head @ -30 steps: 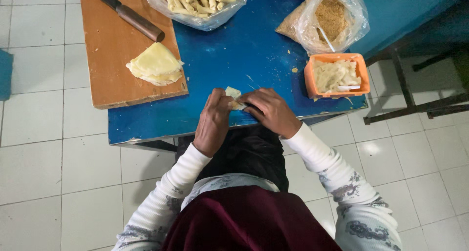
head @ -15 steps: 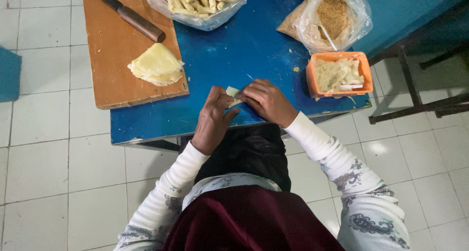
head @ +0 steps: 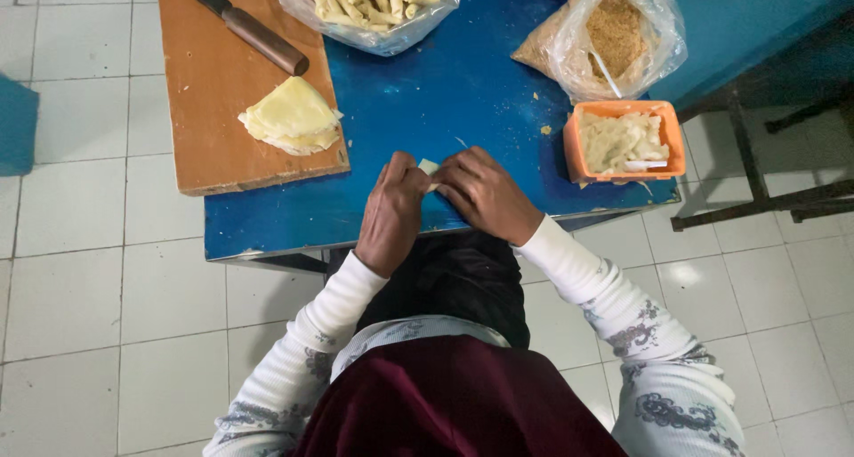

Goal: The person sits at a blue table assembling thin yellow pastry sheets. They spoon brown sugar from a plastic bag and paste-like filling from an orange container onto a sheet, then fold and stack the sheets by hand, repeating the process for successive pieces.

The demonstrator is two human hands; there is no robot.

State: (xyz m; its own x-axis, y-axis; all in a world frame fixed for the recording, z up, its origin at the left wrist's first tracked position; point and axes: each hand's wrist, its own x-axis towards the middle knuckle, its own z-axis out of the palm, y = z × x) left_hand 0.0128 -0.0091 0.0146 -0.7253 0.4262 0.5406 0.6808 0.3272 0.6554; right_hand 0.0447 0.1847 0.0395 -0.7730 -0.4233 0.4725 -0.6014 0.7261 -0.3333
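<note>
Left hand [head: 391, 210]: fingers curled in, pinching the near-left end of a small pale dough wrapper [head: 430, 166]; knuckles face up.
Right hand [head: 485, 195]: fingers bent over the same wrapper from the right, closed on it; fingertips meet those of the left hand.
Wrapper position: at the near edge of the blue painted desk [head: 427, 101], pressed between both hands; only a small pale corner shows, the rest hidden under the fingers.
Board: brown wooden cutting board [head: 213, 110] on the left part of the desk, overhanging its left edge.
On board: stack of pale yellow folded wrapper sheets [head: 289, 117] at the near-right part; dark-bladed knife with brown wooden handle [head: 249, 28] lying diagonally at the far side.
Far centre: clear plastic bag of pale rolled sticks [head: 369, 2], partly cut off by the frame edge.
Far right: clear plastic bag of brown crumbs [head: 614, 35], open at the top.
Right, near: orange rectangular plastic tub [head: 623, 141] of pale shredded filling, with a white utensil in it, just beside the right hand.
Floor: white tiles [head: 89, 332].
Sleeves: white, patterned in grey [head: 623, 324].
</note>
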